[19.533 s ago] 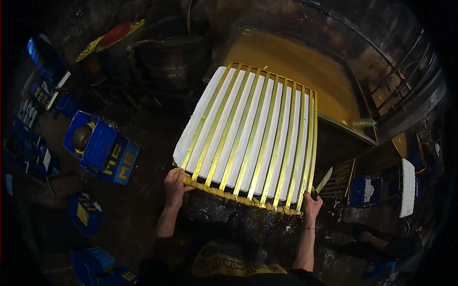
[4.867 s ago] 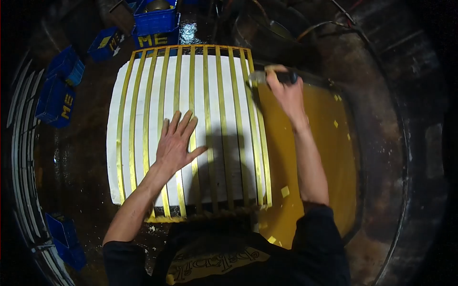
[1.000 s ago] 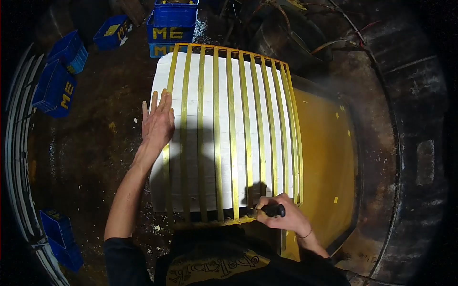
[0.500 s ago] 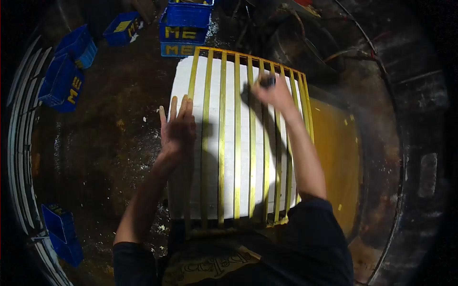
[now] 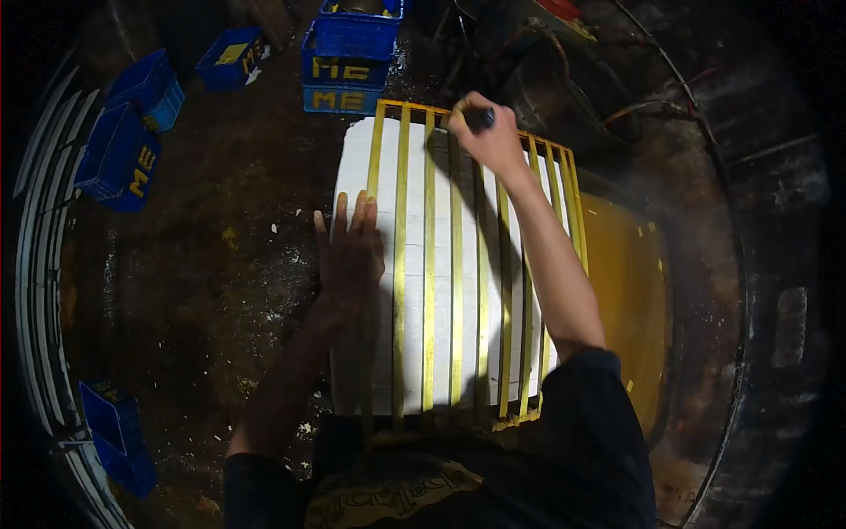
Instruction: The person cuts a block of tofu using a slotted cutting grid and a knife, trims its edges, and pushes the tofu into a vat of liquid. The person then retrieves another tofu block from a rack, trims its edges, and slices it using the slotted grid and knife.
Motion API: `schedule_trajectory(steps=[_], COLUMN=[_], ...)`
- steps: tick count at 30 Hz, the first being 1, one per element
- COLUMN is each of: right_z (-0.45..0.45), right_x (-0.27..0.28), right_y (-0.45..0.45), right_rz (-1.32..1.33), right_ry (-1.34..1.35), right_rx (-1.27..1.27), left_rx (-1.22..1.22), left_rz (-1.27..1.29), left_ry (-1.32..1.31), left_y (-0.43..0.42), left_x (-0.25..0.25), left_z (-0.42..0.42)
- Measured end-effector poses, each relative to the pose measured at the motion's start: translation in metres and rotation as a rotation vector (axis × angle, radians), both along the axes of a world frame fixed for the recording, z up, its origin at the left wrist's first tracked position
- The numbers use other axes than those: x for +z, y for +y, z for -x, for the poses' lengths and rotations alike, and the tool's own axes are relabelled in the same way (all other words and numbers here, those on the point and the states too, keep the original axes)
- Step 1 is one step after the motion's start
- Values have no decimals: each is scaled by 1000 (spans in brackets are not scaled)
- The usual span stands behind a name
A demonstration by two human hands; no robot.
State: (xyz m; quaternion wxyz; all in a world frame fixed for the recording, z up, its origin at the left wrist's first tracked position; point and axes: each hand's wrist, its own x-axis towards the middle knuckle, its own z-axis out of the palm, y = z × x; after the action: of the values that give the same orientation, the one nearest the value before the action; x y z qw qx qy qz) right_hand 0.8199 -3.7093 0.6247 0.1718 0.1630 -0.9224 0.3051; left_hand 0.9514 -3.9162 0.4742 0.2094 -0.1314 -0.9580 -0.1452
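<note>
A large white slab with a smooth surface and faint cross lines lies in front of me. Over it sits a rack of long yellow slats, running from near my body to the far end. My left hand rests with fingers spread on the slab's left side, by the leftmost slat. At the far edge of the rack, my right hand is closed around the dark handle of a tool. The tool's working end is hidden by the hand and shadow.
Yellowish liquid fills a vat to the right. Stacked blue crates stand beyond the slab, and more blue crates are at the left. A hose runs along the far right. The dark floor looks wet, with scattered scraps.
My right hand with the dark-handled tool has moved away from me and slightly left, up to the rack's far edge. The left hand stays on the slab; the whole view has shifted slightly.
</note>
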Motion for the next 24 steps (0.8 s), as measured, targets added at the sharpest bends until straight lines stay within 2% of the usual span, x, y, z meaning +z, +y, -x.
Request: schedule_trajectory(steps=[1,2,4,6,7,9,10,11,12,13,14,16,17,19,20,21,22,24], right_z=[37,49,30,-30,-79,-191,-245,-291,-327,-336,-338,-311,-279,-184,-124,-73,-21,46], right_x=[-25,-30,-34,-21,-6,-8,-2,-15,-4,27,33,37,36,45,27,18,8,-27], right_y=[7,11,14,10,6,2,2,9,6,-16,-17,-5,-13,-23,-21,-29,-32,-30], right_rz=[-122,-278,-238,-250,-82,140,199,625,311,139,-21,316,526,453,203,111,-67,-194], right_ry=[10,-98,6,-103,-431,-518,-688,-1027,-1003,-1108,-1148,-934,-629,-500,-169,-76,-51,-6], right_rx=[-93,-134,-94,-133,-102,-90,-58,-139,-33,-20,-43,94,162,95,132,-3,-36,-68], left_rx=[10,10,1,-2,-7,-14,-7,0,-7,-4,-2,-14,-10,-3,-10,-30,-13,-26], left_rz=[7,8,-45,-73,-96,-70,-38,0,-2,-10,-15,-28,-45,-68,-98,-137,-131,-158], left_ry=[3,1,17,-5,-16,-27,-34,-34,-31,-29,-29,-29,-32,-23,-18,43,45,55], left_y=[1,0,0,0,0,1,0,0,0,0,0,2,1,0,0,-1,-2,-2], left_x=[0,-1,-4,-3,-1,3,4,5,5,4,3,0,-1,0,0,-3,-2,0], left_z=[0,0,1,0,0,-1,-1,-1,-2,-1,-1,0,1,1,0,0,0,-2])
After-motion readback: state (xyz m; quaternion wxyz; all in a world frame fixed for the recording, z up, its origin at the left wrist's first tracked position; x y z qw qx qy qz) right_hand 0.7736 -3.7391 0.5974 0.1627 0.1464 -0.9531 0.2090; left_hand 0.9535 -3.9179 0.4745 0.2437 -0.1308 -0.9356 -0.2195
